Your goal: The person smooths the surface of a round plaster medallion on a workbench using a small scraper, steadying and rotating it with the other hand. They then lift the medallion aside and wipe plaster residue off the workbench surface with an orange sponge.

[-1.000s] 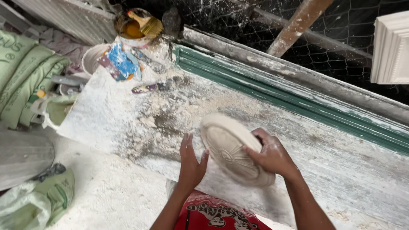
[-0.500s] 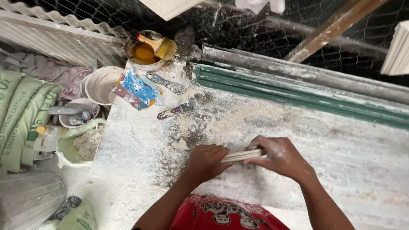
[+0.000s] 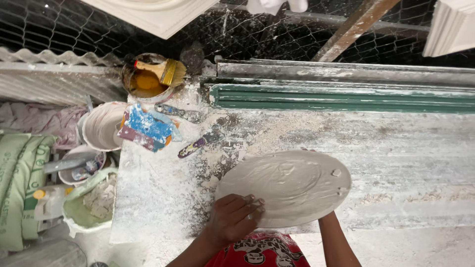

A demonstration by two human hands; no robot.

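Stretching across the whole view, a dusty white workbench [image 3: 396, 148] carries a long green moulding [image 3: 346, 96] along its far edge. At the far left lies a green sack [image 3: 20, 183] with dark print. Over the near middle of the bench an oval white plaster disc [image 3: 287, 188] is held flat side up. The left hand [image 3: 235, 217] presses on its near left rim, fingers [image 3: 250, 205] together and curled onto the plaster. The right hand is hidden beneath the disc, so its grip cannot be told. Left of the bench stand a white bucket [image 3: 101, 126] and an orange-filled tin [image 3: 143, 81] with a brush [image 3: 161, 71]. A crumpled blue-and-red packet [image 3: 146, 127] lies on the bench corner.
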